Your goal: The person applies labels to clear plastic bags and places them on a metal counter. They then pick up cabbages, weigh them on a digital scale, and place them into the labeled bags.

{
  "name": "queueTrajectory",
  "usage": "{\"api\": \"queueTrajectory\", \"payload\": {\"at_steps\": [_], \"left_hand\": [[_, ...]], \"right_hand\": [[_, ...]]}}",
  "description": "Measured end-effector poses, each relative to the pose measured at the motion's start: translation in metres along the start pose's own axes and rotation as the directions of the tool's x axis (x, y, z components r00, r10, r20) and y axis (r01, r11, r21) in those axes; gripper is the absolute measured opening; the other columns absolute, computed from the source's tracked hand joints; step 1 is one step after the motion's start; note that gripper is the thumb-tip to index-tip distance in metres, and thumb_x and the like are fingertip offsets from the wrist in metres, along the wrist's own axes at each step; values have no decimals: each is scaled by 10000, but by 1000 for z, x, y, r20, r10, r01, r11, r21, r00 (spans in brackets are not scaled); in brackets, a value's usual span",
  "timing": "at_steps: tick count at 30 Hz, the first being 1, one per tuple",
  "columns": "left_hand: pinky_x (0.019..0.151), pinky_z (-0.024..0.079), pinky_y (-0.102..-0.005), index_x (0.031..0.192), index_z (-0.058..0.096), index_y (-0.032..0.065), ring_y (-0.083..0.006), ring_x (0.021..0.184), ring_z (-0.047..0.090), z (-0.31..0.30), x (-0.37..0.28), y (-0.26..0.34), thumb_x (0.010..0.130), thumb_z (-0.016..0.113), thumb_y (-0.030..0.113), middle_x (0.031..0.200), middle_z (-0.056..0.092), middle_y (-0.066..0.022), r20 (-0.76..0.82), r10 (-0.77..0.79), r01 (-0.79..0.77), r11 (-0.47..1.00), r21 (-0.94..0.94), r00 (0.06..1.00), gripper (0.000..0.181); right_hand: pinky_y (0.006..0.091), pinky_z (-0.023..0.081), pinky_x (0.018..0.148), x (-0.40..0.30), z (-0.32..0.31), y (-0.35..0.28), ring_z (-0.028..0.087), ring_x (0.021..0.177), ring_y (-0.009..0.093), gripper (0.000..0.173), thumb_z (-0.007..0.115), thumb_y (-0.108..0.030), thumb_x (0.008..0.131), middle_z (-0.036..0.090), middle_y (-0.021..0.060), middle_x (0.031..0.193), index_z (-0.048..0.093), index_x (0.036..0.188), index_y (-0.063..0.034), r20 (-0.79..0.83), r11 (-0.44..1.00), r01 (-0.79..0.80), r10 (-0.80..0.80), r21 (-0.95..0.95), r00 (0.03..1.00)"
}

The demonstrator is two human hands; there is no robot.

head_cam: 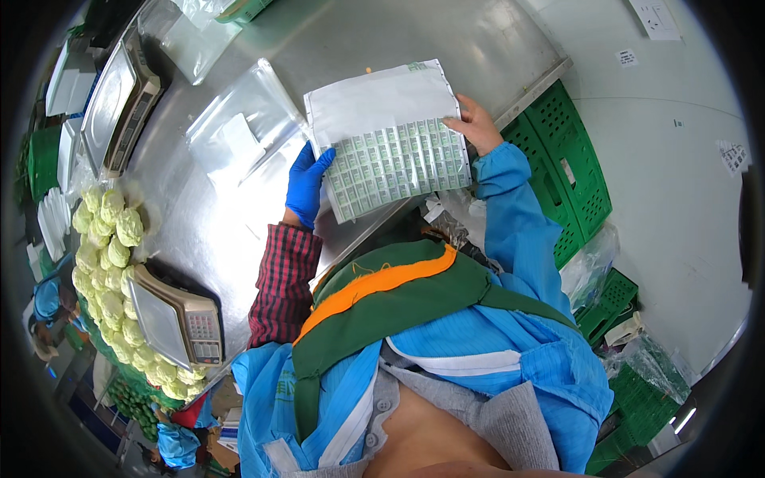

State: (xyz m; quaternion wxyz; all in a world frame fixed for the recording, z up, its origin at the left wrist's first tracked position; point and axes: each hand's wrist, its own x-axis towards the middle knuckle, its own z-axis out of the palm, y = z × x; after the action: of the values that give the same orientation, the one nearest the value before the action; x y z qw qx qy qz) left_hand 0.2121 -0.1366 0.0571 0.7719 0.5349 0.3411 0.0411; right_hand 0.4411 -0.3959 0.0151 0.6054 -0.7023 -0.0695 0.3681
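A large sheet of small green-and-white labels [397, 161] is held up over the near edge of the steel table, its upper part a plain white backing. My left hand [306, 185], in a blue glove, grips its left edge with the thumb on the front. Bare, my right hand [476, 126] pinches the right edge, the thumb in front and the other fingers partly hidden behind. Left of the sheet lie flat clear plastic bags [263, 98], with a white paper piece [242, 137] showing among them.
On the steel table [382, 36] are a weighing scale [122, 113], a second scale [179, 319] and a heap of pale green wrapped vegetables [113, 299]. Green plastic crates [559, 167] stand at right by the wall [663, 197]. A co-worker in blue [179, 445] is at lower left.
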Motion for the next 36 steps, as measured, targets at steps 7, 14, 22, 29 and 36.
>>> {"api": "queueTrajectory", "payload": {"at_steps": [7, 14, 22, 29, 36], "left_hand": [[880, 483, -295, 1264, 509, 19, -180, 954, 618, -31, 0, 15, 918, 563, 176, 1184, 592, -76, 126, 94, -48, 945, -324, 988, 384], [1104, 246, -417, 1451, 239, 76, -291, 1350, 287, -35, -25, 12, 864, 454, 626, 1487, 246, -157, 203, 303, -184, 871, -456, 931, 833], [1080, 289, -431, 1392, 345, 21, -290, 1265, 416, -18, -59, -13, 899, 376, 630, 1390, 427, -148, 200, -88, 218, 403, -889, 976, 784], [888, 454, -303, 1157, 580, -6, -203, 987, 608, -28, -57, -10, 822, 641, 23, 1091, 634, -102, -200, -117, 33, 923, -383, 973, 342], [837, 485, -290, 1129, 598, 0, -194, 934, 625, -56, -51, -9, 789, 653, -2, 1053, 648, -101, -90, -59, 41, 982, -184, 994, 344]], "right_hand": [[333, 506, 803, 0, 26, -19, 633, 905, 208, 419, 641, -127, 856, 642, 120, 1039, 515, 1215, 48, 99, 970, -30, 7, 239, 995], [376, 519, 819, -44, 115, -28, 612, 961, 255, 409, 630, -88, 851, 590, 139, 1124, 494, 1210, 53, -185, 738, 48, 105, 673, 977], [361, 470, 881, -81, 129, 14, 589, 1012, 245, 413, 634, -74, 837, 593, 120, 1145, 509, 1211, 49, -237, 784, 27, 155, 620, 959], [343, 442, 920, -74, 107, 7, 562, 1074, 232, 421, 613, -37, 848, 576, 109, 1193, 495, 1247, 29, -144, 723, 30, 96, 690, 985], [292, 462, 852, -49, 60, -6, 576, 973, 183, 372, 626, -49, 853, 597, 118, 1108, 554, 1216, -24, -193, 951, 154, -103, 267, 976]]}}
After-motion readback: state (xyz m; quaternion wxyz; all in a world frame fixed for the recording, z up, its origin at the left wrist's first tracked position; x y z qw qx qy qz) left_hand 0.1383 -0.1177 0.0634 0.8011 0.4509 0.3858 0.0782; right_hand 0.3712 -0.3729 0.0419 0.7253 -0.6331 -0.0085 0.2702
